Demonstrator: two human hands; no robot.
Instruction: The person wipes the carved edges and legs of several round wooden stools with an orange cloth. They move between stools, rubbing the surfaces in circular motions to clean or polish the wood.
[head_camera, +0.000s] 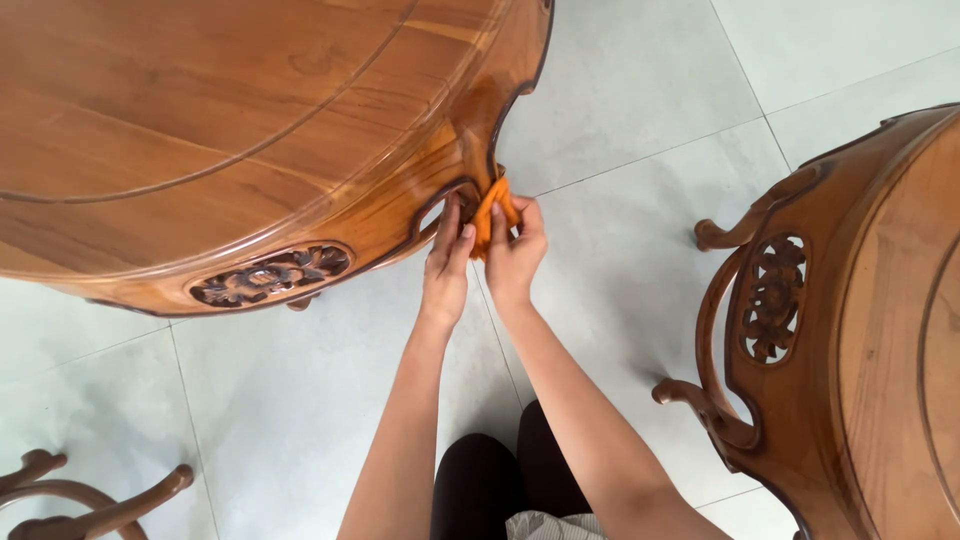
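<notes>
1. The cloth is a small orange piece, folded or bunched into a narrow upright strip, with only its upper part showing above the hands.
2. It sits against the carved lower edge of the round wooden table, at the dip where the dark-trimmed rim curves down toward a leg.
3. The right hand holds the cloth: its fingers are closed around the strip from the right, with the thumb pressed on the front of it.
4. The left hand is just beside the cloth on its left; its fingers are held straight and close together, their tips touching the table's rim next to the cloth. Whether they also pinch the cloth cannot be told.
5. The table's surface is glossy brown with inlaid curved lines, and a dark carved flower panel is set into its side, left of the hands.
6. A second wooden piece with a similar carved panel stands well apart to the right on the pale tiled floor.
7. The person's dark-clad knees show below the forearms.
</notes>
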